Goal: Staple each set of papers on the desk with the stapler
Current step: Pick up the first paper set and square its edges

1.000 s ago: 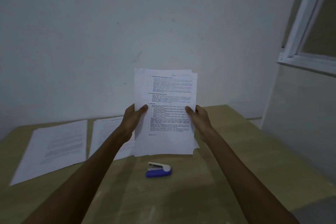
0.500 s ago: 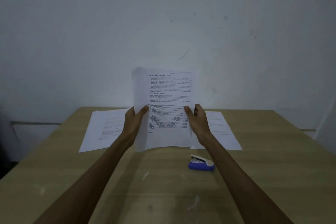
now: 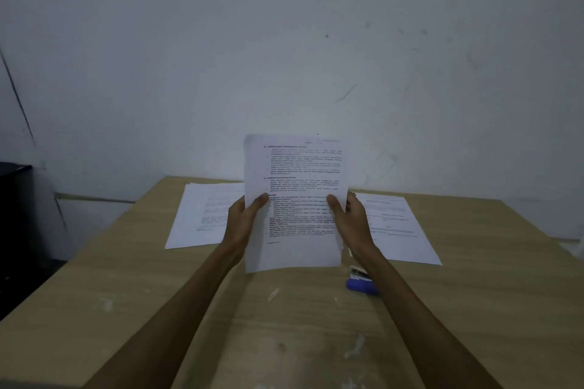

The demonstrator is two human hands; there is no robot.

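I hold a set of printed white papers [image 3: 295, 174] upright above the wooden desk [image 3: 158, 309]. My left hand [image 3: 243, 219] grips its left edge and my right hand [image 3: 349, 219] grips its right edge, thumbs on the front page. A small blue and white stapler [image 3: 360, 283] lies on the desk just below the right hand, partly hidden by my right forearm. Another paper set [image 3: 202, 215] lies flat at the back left of the desk. A further paper set [image 3: 398, 224] lies flat at the back right.
A white wall [image 3: 284, 41] rises right behind the desk. A dark object [image 3: 15, 205] stands at the far left beside the desk. The desk's near half bears only pale scuff marks.
The view has swung left, so the window at the right is gone and the desk sits centred. Both hands still hold the paper set upright, its sheets squared up more evenly.
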